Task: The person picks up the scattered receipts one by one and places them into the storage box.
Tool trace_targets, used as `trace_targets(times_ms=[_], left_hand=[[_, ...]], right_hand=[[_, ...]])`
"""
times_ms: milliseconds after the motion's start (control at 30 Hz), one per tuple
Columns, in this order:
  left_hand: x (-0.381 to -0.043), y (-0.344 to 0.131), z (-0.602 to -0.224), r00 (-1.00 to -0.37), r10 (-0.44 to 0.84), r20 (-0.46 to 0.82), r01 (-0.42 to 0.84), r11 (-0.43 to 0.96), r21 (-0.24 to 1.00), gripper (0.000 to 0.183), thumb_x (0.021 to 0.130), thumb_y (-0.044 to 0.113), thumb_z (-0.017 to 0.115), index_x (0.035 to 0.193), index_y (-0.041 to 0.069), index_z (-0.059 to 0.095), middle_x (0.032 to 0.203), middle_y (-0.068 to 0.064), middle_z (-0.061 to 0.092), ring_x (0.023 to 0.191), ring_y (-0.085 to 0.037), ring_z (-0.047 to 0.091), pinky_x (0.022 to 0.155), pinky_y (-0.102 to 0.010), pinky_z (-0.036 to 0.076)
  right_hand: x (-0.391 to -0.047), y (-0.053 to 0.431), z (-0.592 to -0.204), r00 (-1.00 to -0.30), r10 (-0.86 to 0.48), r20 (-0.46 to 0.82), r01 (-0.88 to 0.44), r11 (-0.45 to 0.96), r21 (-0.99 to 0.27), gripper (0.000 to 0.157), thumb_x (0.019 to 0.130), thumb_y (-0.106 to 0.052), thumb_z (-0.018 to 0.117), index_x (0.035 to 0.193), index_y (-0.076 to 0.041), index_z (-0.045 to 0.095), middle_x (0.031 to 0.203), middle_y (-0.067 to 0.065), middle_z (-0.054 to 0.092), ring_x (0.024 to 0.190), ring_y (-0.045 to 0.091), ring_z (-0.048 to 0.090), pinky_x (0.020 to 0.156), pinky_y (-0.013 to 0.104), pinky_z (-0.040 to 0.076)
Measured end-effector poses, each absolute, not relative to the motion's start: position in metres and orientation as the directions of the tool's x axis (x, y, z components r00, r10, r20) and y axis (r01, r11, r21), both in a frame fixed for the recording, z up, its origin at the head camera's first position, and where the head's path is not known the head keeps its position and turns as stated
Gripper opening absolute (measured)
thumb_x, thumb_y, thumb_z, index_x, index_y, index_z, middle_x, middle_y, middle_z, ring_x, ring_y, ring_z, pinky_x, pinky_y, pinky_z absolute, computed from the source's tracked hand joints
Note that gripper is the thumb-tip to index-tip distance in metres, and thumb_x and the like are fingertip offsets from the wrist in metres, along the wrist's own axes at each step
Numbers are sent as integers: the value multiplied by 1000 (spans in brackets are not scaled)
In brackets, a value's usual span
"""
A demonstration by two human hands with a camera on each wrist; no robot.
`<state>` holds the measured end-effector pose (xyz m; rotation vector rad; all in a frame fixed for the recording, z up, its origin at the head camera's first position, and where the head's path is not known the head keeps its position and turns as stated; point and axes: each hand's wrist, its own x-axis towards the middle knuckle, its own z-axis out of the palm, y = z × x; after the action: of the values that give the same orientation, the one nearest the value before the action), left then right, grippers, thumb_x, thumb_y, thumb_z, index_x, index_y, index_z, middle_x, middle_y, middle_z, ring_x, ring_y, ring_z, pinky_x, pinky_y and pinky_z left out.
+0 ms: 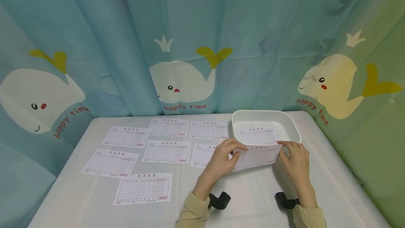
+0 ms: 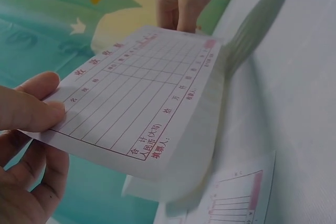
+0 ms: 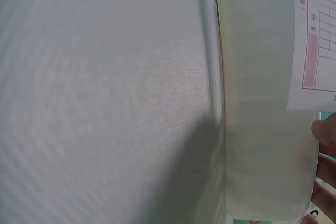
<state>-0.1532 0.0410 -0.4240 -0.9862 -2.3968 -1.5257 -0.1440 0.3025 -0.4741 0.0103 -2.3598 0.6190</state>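
Both hands hold one printed receipt slip [image 1: 257,156] in front of the white plastic tub [image 1: 235,129], its sheet tilted. My left hand [image 1: 221,157] pinches the slip's left end between thumb and fingers; the left wrist view shows the thumb on the printed face. At the upper right corner, my right hand [image 1: 295,163] grips the slip with its fingertips. The right wrist view catches only a few fingertips [image 3: 324,129], beside the slip's corner and the tub's rim. Another receipt slip [image 1: 258,135] lies inside the tub.
Several receipt slips [image 1: 166,151] lie spread over the left and middle of the white-covered table [image 1: 253,200]. One [image 1: 202,154] is partly hidden behind the left hand. A whale-print curtain [image 1: 190,17] hangs behind the table and along its sides. Each wrist wears a black device [image 1: 219,200].
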Motion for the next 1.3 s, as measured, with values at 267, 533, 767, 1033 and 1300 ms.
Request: trace_targets(times_ms=[267, 533, 767, 1033, 1300], left_hand=[[-157, 42, -419, -764, 444, 468, 608, 254, 752, 27, 86, -7, 59, 103, 10, 72, 103, -3, 68, 85, -14, 57, 71, -21, 50], [-164, 41, -415, -762, 434, 482, 612, 236, 755, 27, 87, -8, 58, 103, 9, 72, 103, -4, 68, 87, -16, 57, 72, -19, 49], [-171, 44, -413, -767, 429, 477, 605, 235, 760, 25, 88, -6, 59, 104, 9, 71, 106, -4, 67, 86, -14, 56, 72, -26, 52], [-183, 50, -412, -766, 408, 497, 606, 203, 769, 24, 87, -6, 61, 103, 7, 71, 106, -6, 66, 91, -16, 60, 73, -18, 49], [-197, 53, -409, -768, 402, 498, 604, 198, 772, 23, 88, -6, 60, 103, 7, 72, 105, -6, 66, 91, -19, 61, 73, -17, 48]], right_hand=[[-143, 300, -470, -767, 145, 625, -171, 893, -417, 13, 77, 2, 66, 90, 3, 69, 93, 23, 69, 94, 41, 56, 84, 59, 37], [-142, 300, -468, -770, 147, 621, -177, 885, -430, 13, 79, 0, 66, 91, 5, 69, 94, 24, 69, 95, 42, 55, 86, 60, 36], [-143, 300, -469, -772, 152, 617, -179, 880, -440, 13, 80, -1, 65, 91, 4, 69, 94, 23, 70, 96, 41, 55, 86, 59, 36], [-143, 301, -470, -769, 148, 622, -185, 880, -437, 13, 80, -1, 66, 92, 4, 69, 93, 23, 70, 96, 41, 55, 85, 59, 36], [-143, 301, -472, -767, 138, 626, -191, 883, -428, 14, 80, -2, 69, 93, 3, 69, 95, 24, 69, 96, 41, 55, 85, 58, 35]])
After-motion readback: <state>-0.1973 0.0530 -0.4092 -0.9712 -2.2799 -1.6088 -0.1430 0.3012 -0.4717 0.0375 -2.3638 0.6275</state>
